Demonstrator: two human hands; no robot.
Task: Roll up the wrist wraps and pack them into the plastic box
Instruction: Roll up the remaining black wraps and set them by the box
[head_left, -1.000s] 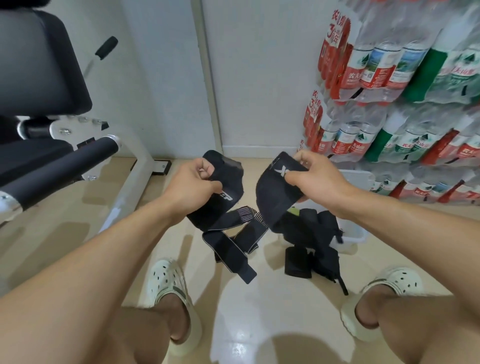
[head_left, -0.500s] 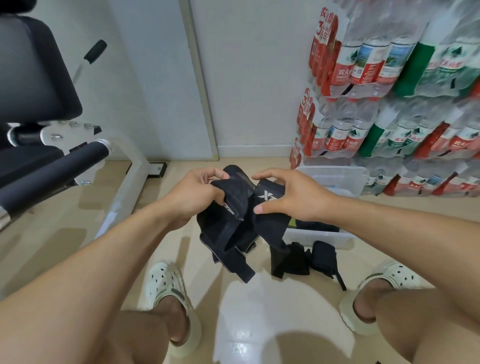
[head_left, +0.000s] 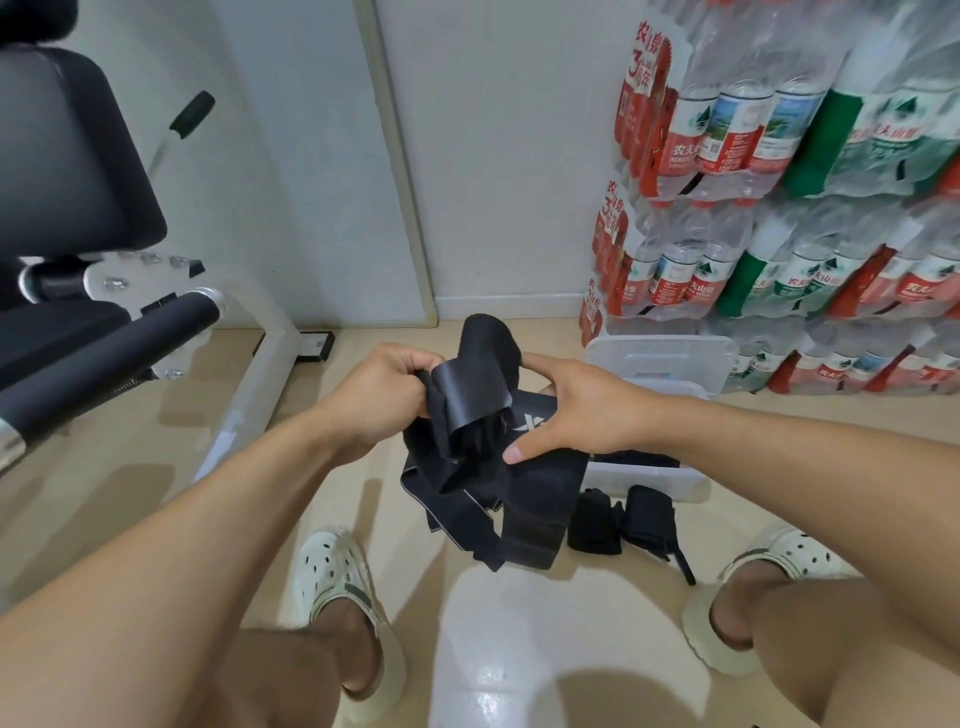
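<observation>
Fingers of the left hand (head_left: 382, 402) are pinching the wrist wrap (head_left: 470, 415) at its upper end, and the right hand (head_left: 576, 415) is curling around it from the other side. The strap is hanging down between the knees, long axis vertical. The plastic box (head_left: 649, 475) is sitting on the floor nearer the right hand.

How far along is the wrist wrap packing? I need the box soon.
Two rolled black wrist wraps lie on the floor beside the clear plastic box, not yet packed. Left hand and right hand hold loose black wraps, unrolled. Dark items show inside the box; unclear what.
</observation>
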